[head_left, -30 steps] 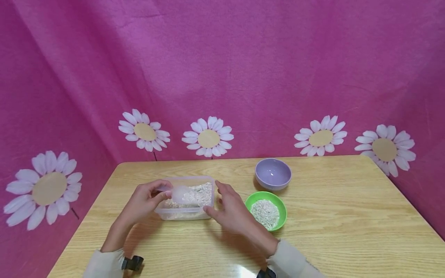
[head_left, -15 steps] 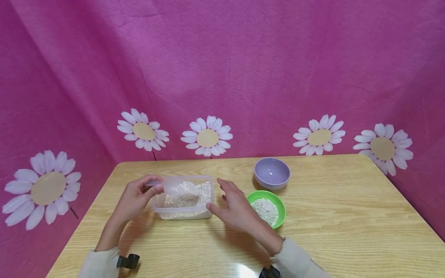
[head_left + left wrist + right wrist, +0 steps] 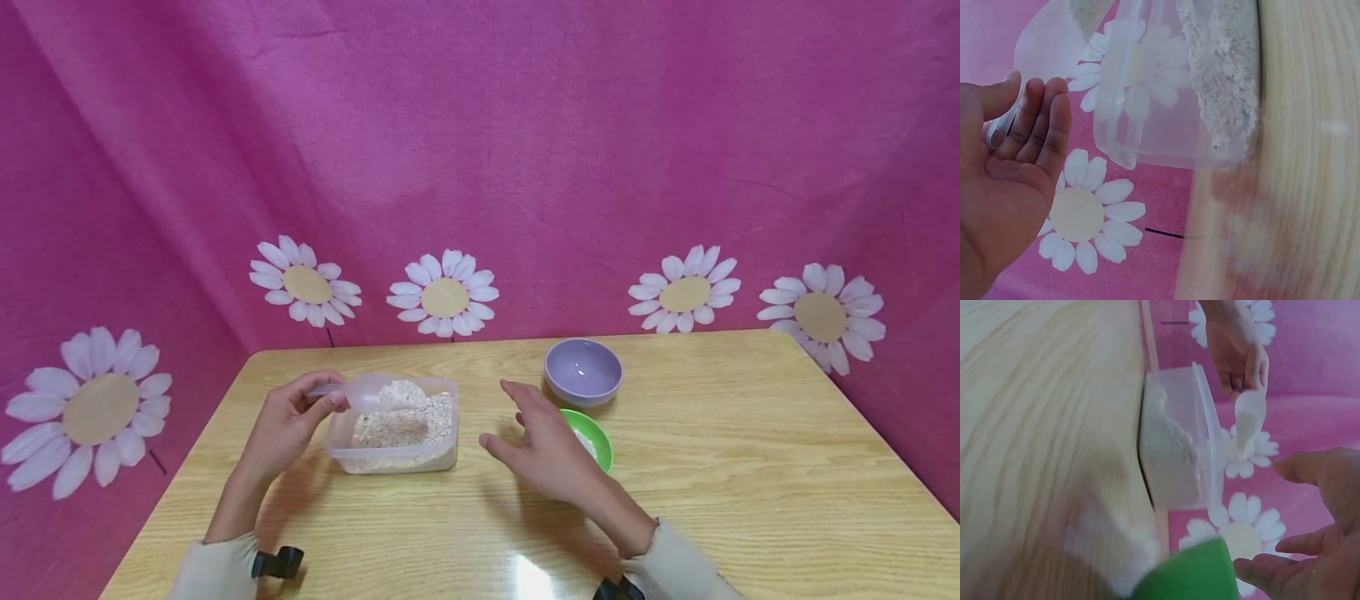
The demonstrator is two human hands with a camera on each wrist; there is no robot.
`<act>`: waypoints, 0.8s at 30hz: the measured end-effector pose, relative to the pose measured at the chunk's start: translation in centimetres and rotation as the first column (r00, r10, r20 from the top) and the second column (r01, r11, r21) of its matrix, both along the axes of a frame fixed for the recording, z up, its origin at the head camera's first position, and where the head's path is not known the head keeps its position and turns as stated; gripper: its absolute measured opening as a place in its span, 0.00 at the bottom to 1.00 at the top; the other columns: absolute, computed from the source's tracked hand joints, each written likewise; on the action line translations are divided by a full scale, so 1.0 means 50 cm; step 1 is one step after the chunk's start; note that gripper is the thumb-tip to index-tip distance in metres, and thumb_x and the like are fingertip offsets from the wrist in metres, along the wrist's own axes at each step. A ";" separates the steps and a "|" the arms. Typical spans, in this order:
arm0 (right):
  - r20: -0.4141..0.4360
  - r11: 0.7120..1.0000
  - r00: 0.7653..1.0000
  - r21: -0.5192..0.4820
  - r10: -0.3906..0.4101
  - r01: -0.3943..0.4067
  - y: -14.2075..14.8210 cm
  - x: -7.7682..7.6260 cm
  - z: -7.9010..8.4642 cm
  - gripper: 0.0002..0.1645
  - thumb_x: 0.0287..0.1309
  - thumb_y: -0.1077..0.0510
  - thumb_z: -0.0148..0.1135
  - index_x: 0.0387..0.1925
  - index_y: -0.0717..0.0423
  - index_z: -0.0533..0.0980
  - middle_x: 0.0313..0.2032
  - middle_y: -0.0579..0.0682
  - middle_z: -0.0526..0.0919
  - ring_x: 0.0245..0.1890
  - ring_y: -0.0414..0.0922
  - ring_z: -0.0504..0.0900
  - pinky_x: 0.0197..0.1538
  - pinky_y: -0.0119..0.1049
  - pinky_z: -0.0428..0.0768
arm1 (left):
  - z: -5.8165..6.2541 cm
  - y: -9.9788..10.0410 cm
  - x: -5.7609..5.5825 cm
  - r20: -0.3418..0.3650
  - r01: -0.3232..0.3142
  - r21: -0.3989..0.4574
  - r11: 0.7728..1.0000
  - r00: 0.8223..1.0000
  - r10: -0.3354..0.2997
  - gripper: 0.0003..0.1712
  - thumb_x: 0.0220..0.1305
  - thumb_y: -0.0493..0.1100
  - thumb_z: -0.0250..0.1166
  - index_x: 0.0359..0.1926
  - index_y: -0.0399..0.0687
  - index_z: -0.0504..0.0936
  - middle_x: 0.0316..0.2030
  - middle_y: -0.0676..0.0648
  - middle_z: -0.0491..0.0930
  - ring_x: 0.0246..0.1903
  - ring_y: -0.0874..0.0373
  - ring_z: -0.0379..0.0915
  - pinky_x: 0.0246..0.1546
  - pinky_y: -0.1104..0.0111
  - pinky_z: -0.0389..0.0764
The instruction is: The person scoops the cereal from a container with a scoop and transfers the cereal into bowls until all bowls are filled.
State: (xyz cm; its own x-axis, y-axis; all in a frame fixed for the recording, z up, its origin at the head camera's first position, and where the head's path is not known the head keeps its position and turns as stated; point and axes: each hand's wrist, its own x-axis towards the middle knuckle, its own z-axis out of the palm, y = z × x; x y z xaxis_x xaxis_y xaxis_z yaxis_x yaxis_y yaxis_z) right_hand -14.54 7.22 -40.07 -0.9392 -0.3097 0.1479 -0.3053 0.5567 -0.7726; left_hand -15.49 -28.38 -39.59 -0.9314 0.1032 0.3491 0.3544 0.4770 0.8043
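Observation:
In the head view my left hand (image 3: pixel 279 429) pinches the handle of a translucent scoop (image 3: pixel 365 395) between thumb and fingers. Pale flakes resembling oats (image 3: pixel 402 393) fill the scoop's front. It hovers above a clear plastic container (image 3: pixel 397 462), which holds more flakes (image 3: pixel 386 428). The right wrist view shows the scoop (image 3: pixel 1249 415) above the container's rim. My right hand (image 3: pixel 551 450), fingers spread and holding nothing, is over the near-left side of a green bowl (image 3: pixel 602 442), partly hiding it. Some flakes show inside that bowl.
A purple bowl (image 3: pixel 583 372) stands just behind the green one. All of it rests on a light wooden table (image 3: pixel 750 467). A pink curtain (image 3: pixel 555 167) with printed daisies hangs behind the table's far edge.
The left hand has drawn the scoop leftward and up from the flakes, now loaded. The right hand has left the container's right end and moved right, toward the green bowl.

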 end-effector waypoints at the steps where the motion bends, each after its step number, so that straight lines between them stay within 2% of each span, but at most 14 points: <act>1: -0.001 1.000 1.000 0.009 -0.006 0.006 0.010 0.001 0.002 0.47 0.67 0.49 0.73 0.80 0.59 0.64 0.77 0.59 0.70 0.62 0.62 0.85 0.64 0.54 0.84 | 0.001 0.001 0.000 -0.005 -0.001 0.005 1.000 1.000 0.001 0.10 0.76 0.32 0.65 0.53 0.31 0.84 0.35 0.58 0.87 0.37 0.69 0.83 0.44 0.78 0.84; 6: -0.030 0.999 0.999 0.024 -0.022 0.022 0.063 0.004 0.001 0.48 0.69 0.50 0.73 0.80 0.64 0.62 0.78 0.65 0.67 0.64 0.64 0.83 0.66 0.56 0.82 | 0.008 0.014 -0.005 -0.025 0.013 0.038 0.999 1.000 -0.012 0.09 0.76 0.31 0.65 0.52 0.30 0.84 0.35 0.61 0.87 0.37 0.70 0.84 0.46 0.80 0.83; 10: -0.107 0.998 0.993 0.027 -0.048 0.051 0.107 0.007 -0.007 0.46 0.67 0.53 0.74 0.77 0.67 0.65 0.74 0.66 0.72 0.66 0.65 0.81 0.68 0.59 0.81 | 0.014 0.039 -0.014 -0.039 0.054 0.068 0.996 0.998 -0.051 0.10 0.75 0.31 0.65 0.53 0.29 0.84 0.34 0.60 0.87 0.37 0.69 0.85 0.47 0.80 0.84; 14: -0.155 0.995 0.985 0.038 -0.082 0.088 0.148 0.014 -0.012 0.44 0.66 0.55 0.75 0.75 0.69 0.67 0.72 0.67 0.75 0.66 0.65 0.81 0.66 0.58 0.82 | 0.017 0.075 -0.029 -0.039 0.100 0.089 0.991 0.995 -0.096 0.10 0.76 0.30 0.64 0.54 0.29 0.83 0.35 0.49 0.89 0.36 0.69 0.85 0.46 0.78 0.85; 18: -0.152 0.995 0.984 0.029 -0.088 0.093 0.178 0.022 -0.013 0.44 0.66 0.56 0.75 0.75 0.70 0.67 0.71 0.68 0.74 0.68 0.65 0.80 0.65 0.56 0.83 | 0.022 0.117 -0.041 -0.013 0.126 0.089 0.988 0.992 -0.125 0.11 0.77 0.32 0.64 0.55 0.30 0.83 0.36 0.37 0.88 0.35 0.68 0.84 0.42 0.76 0.83; 21: -0.133 0.995 0.987 0.031 -0.090 0.095 0.194 0.027 -0.014 0.44 0.66 0.55 0.75 0.75 0.70 0.67 0.71 0.68 0.74 0.69 0.65 0.78 0.66 0.56 0.82 | 0.025 0.148 -0.047 0.014 0.145 0.087 0.986 0.989 -0.147 0.11 0.77 0.33 0.64 0.55 0.31 0.83 0.37 0.33 0.87 0.36 0.66 0.84 0.38 0.73 0.81; 24: -0.105 0.996 0.991 0.027 -0.081 0.084 0.207 0.029 -0.015 0.45 0.67 0.53 0.76 0.75 0.69 0.67 0.72 0.68 0.74 0.71 0.66 0.77 0.66 0.57 0.82 | 0.022 0.173 -0.051 0.037 0.167 0.087 0.982 0.985 -0.171 0.12 0.77 0.33 0.64 0.56 0.32 0.83 0.38 0.33 0.88 0.37 0.64 0.85 0.39 0.71 0.83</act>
